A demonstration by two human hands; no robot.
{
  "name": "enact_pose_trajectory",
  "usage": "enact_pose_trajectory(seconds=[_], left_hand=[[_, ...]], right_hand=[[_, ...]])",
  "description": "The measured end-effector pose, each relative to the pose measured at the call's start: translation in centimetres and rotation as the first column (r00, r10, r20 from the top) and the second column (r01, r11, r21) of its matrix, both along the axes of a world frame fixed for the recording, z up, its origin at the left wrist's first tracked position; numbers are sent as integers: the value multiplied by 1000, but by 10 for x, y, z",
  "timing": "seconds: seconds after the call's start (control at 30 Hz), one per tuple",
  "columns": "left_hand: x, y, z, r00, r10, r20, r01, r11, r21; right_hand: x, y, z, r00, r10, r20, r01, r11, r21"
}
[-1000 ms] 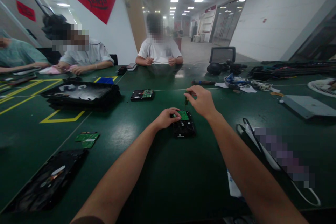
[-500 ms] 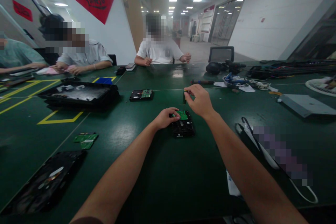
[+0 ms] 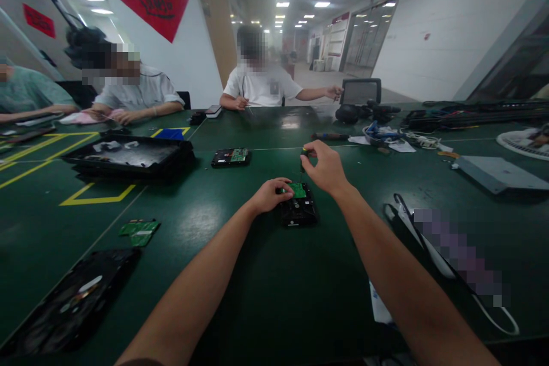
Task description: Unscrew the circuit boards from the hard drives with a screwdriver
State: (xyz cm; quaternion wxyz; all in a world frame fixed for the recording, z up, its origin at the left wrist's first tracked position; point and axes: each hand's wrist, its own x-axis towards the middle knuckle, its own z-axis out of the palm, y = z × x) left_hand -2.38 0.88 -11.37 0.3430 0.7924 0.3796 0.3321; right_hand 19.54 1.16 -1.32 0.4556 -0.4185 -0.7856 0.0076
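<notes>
A black hard drive [image 3: 299,213] with a green circuit board [image 3: 297,189] on top lies on the green table [image 3: 266,286] in front of me. My left hand [image 3: 269,195] is closed on the drive's left edge and holds it down. My right hand [image 3: 326,168] pinches a small screwdriver [image 3: 302,160] upright, its tip over the far end of the circuit board.
A second hard drive [image 3: 231,156] lies further back. A black tray [image 3: 128,154] stands at the left, loose green boards [image 3: 139,230] and an opened drive [image 3: 72,300] near left. Cables and a bag [image 3: 446,251] lie at right. Other people sit across the table.
My hands have barely moved; the right hand has shifted a little on the screwdriver. The person across the table has stretched an arm out to the right.
</notes>
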Motion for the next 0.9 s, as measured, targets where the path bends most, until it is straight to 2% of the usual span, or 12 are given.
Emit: enact_pose_trajectory(seconds=[0.3, 0.5, 0.7, 0.9], left_hand=[[0, -1, 2, 1000, 10, -16, -10, 1000, -7], [0, -2, 3, 1000, 6, -12, -6, 1000, -2], [0, -1, 1, 1000, 5, -5, -5, 1000, -1], [-1, 0, 1, 1000, 11, -21, -11, 1000, -14]], right_hand=[[1, -2, 3, 999, 12, 29, -13, 1000, 5], [1, -2, 4, 1000, 7, 8, -7, 999, -39], [2, -2, 4, 999, 24, 47, -25, 1000, 9], [4, 1, 3, 1000, -5, -4, 4, 999, -53]])
